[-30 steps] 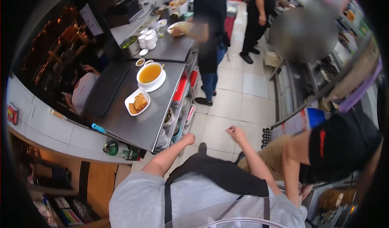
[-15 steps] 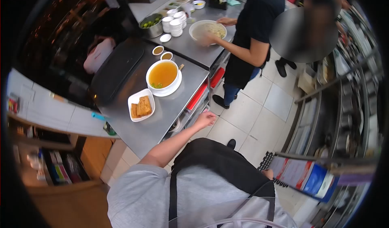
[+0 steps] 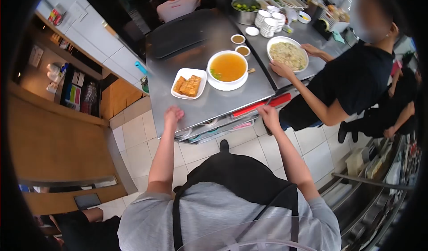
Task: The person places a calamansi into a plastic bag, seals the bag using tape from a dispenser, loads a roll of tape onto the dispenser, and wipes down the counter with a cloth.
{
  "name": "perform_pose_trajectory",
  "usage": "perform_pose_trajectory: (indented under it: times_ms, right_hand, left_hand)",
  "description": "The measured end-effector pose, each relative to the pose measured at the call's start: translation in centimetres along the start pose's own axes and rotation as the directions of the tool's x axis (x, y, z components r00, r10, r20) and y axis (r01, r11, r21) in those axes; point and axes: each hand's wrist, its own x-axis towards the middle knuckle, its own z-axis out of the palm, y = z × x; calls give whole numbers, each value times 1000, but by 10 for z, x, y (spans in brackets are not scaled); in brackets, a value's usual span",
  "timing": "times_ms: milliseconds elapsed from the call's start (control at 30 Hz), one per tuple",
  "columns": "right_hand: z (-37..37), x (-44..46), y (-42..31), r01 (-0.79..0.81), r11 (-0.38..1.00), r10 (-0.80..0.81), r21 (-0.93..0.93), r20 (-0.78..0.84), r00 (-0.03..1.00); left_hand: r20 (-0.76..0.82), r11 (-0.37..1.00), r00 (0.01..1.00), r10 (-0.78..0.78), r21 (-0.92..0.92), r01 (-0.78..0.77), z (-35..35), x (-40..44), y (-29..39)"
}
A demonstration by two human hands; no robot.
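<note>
My left hand [image 3: 174, 115] is at the front edge of the steel counter [image 3: 156, 77], fingers loosely curled in with nothing seen in them. Just beyond it, fried golden-brown pieces [image 3: 187, 86] lie in a white square dish [image 3: 201, 72]. My right hand [image 3: 268, 116] hangs before the counter by a red tray edge [image 3: 252, 108], fingers drawn together; whether they hold anything is hidden. Between and beyond my hands stands a white bowl of orange-brown soup [image 3: 228, 68] with green bits, on a white plate [image 3: 226, 87]. Two small cups of brown sauce [image 3: 238, 39] sit behind it.
A co-worker in black [image 3: 356, 77] at the right holds a bowl of pale noodle-like food [image 3: 287, 56]. Stacked white cups [image 3: 269, 27] and a pot of green fruit [image 3: 246, 11] stand behind. A black flat cover [image 3: 178, 37] lies at the counter's back. Shelves line the right.
My view has turned right, and my right hand has come up before the counter. My left hand now sits at the counter's front edge. The co-worker's hands now rest on the bowl's sides.
</note>
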Motion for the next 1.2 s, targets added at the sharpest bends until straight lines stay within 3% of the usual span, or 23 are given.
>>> perform_pose_trajectory:
  times_ms: [100,167,200,233,267,333,400,933,1200]
  right_hand:
    - [51,78,14,-239,928,240,286,32,970]
    - [71,102,14,-323,863,322,389,69,944]
    - [76,111,10,-419,772,421,479,110,901]
    - [79,118,5,-506,660,510,555,163,844]
    - [81,122,2,-502,663,510,555,156,846]
    - [83,122,-3,-516,581,546,630,168,821]
    - [82,121,-4,-494,598,537,631,143,832]
    - [121,162,-23,-547,508,593,666,190,782]
    - [147,207,-21,-532,565,545,631,200,815]
  left_hand:
    - [-99,1000,995,25,-12,-26,-4,39,28]
    - [8,999,999,-38,30,38,1,50,47]
    - [13,999,999,-31,29,30,3,54,56]
    - [127,997,989,-72,46,67,4,58,58]
    - [239,992,964,-117,68,103,6,62,59]
    - [267,988,955,-128,115,100,7,68,59]
    - [287,986,951,-118,151,76,9,70,59]
    - [92,1000,996,-11,-19,13,-7,102,64]
    - [82,999,996,22,-48,-18,2,119,78]
